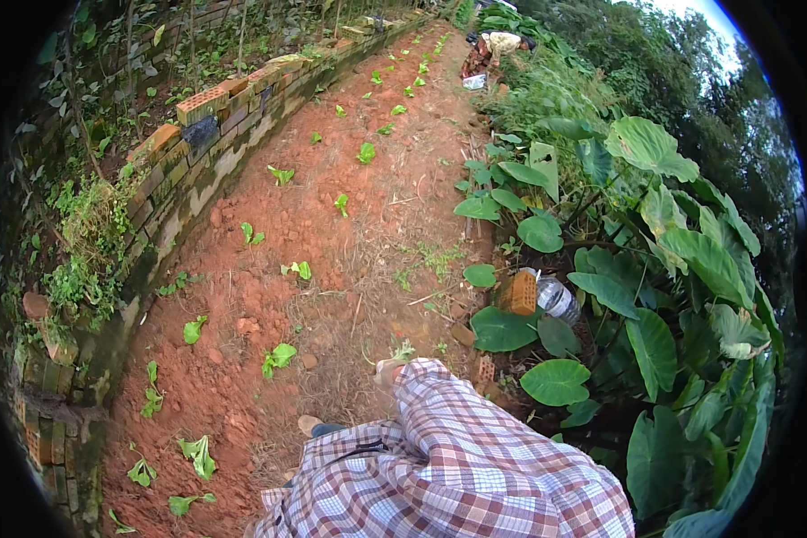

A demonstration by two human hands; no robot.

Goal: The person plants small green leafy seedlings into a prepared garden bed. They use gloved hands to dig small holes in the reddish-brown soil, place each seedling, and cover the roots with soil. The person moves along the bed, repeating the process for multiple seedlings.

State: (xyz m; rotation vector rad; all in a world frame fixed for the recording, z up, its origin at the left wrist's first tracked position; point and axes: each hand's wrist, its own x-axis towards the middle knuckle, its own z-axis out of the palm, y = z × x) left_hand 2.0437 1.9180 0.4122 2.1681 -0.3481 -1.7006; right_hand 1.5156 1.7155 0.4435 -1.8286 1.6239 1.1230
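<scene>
My right hand (385,372) reaches out of a checked shirt sleeve (444,417) over the dry soil at the lower middle. It looks light-coloured, perhaps gloved, and a small green weed (403,350) shows right beside it. Whether the fingers hold the weed is not clear. My left hand is out of view. Left of the sleeve, a shoe tip (309,425) shows below a dark blue trouser leg. Leafy green seedlings stand in rows in the red soil; one seedling (279,358) is left of my right hand, and a wilted-looking one (200,457) lies lower left.
A low, mossy brick wall (222,151) curves along the left. Large-leaved plants (652,343) crowd the right side, with an orange hollow brick (518,293) and a clear plastic bottle (557,299) at their edge. Farther up, another person (497,47) bends beside a white bag (474,82).
</scene>
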